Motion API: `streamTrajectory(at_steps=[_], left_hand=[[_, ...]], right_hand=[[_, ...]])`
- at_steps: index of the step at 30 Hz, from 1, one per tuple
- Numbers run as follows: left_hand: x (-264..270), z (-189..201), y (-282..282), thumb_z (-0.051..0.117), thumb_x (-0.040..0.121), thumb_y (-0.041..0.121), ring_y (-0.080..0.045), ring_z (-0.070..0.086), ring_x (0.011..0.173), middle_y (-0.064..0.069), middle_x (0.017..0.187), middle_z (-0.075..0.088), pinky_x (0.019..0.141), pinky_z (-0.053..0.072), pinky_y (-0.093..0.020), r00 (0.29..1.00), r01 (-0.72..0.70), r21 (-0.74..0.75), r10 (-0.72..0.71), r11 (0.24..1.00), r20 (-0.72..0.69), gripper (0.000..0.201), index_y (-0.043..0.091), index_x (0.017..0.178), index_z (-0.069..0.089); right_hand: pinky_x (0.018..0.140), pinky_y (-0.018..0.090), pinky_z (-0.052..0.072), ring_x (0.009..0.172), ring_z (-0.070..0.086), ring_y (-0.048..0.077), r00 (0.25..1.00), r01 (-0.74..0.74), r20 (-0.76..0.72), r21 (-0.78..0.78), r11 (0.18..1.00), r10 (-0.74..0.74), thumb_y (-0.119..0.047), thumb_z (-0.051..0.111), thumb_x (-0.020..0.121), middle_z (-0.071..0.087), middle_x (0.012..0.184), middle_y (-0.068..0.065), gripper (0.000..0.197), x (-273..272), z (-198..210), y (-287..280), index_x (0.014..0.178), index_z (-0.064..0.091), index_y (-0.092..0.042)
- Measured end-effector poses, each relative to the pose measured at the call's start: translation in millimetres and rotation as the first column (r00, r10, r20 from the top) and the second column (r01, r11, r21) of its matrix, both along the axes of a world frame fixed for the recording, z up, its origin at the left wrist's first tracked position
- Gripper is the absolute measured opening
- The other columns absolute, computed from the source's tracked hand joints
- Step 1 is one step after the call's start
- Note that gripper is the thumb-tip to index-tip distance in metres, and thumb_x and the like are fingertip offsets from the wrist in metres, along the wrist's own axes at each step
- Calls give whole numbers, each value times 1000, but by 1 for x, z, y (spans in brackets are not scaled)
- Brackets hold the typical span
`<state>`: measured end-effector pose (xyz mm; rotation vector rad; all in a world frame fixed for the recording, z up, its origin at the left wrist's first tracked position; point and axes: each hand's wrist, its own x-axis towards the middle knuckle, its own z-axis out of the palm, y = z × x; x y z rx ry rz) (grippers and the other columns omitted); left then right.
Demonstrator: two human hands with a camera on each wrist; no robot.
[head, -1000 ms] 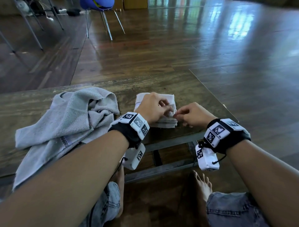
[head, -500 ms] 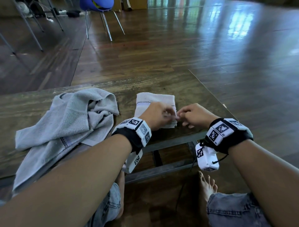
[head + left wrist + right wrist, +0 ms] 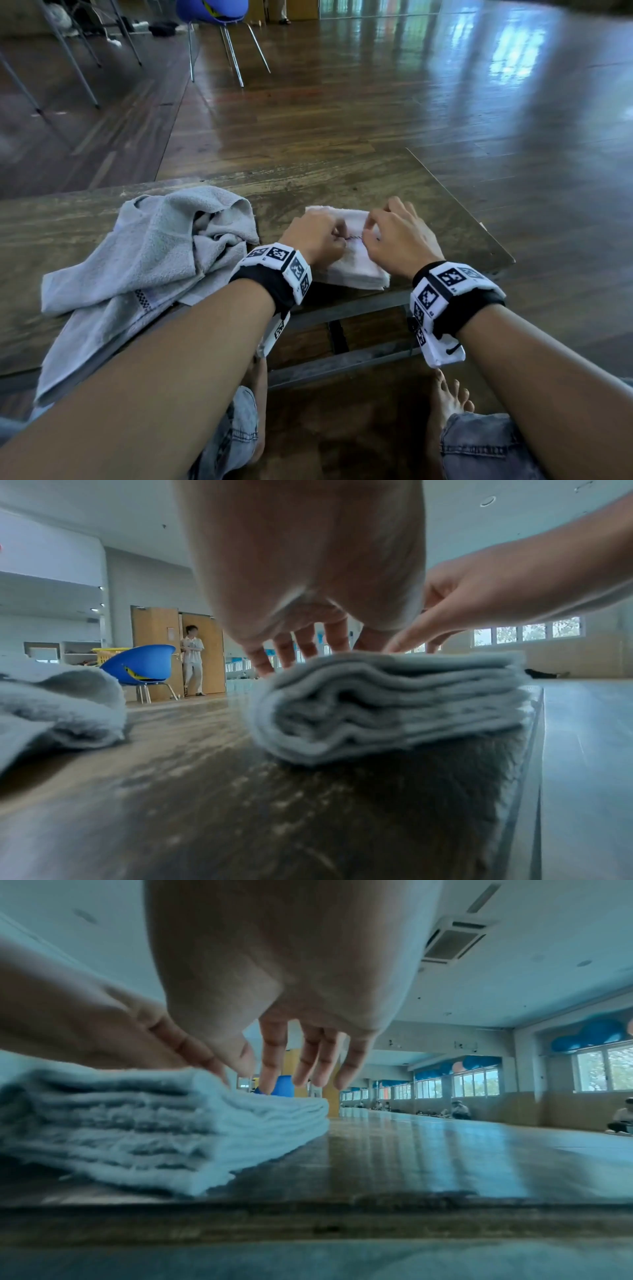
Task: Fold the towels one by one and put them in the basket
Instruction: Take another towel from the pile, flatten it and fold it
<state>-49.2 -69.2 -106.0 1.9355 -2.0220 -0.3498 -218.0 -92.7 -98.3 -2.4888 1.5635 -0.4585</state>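
So the folded white towel (image 3: pixel 356 274) sits at the right end of the table (image 3: pixel 342 178), close to the near edge. Its long side runs away from us, and it's right under both hands. Our left hand (image 3: pixel 310 240) has its fingers (image 3: pixel 284 653) fairly straight, pressing the towel's left half, and our right hand (image 3: pixel 399 240) has its fingers (image 3: pixel 274 1047) spread, tips touching the right half. Neither's nearer, so we'd guess a two-handed lift from the long sides.

No readable text, coded square markers on left wristband (image 3: pixel 278 264), right wristband (image 3: pixel 451 281)
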Motion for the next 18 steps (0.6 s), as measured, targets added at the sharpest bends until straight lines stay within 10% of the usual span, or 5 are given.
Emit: streamTrajectory(at_steps=[6, 12, 18], left_hand=[[-4, -27, 11, 41, 96, 33, -21, 20, 143, -2, 150, 30, 112, 23, -43, 993, -20, -6, 21, 1000, 118, 48, 19, 142, 36], [12, -44, 7, 15, 98, 52, -1, -11, 149, 18, 164, -9, 121, -3, -51, 995, -79, 216, 63, 973, 81, 62, 33, 156, 3], [21, -42, 9, 8, 96, 60, -9, -15, 150, 22, 161, -19, 118, -12, -51, 987, -148, 299, 121, 943, 109, 65, 38, 154, -11]], right_hand=[[123, 40, 10, 154, 9, 19, 982, -180, -22, 201, 963, 189, -32, 30, 106, 16, 166, 2, 52, 18, -34, 9, 155, 23, -17], [124, 38, -5, 154, -12, 13, 992, -73, -79, 246, 967, 95, -51, 20, 104, -8, 168, -5, 65, 18, -45, 6, 161, 3, -23], [124, 44, -7, 152, -17, 11, 995, 54, -97, 289, 956, -27, -59, 20, 101, -15, 167, -6, 76, 17, -43, 11, 160, -6, -18]])
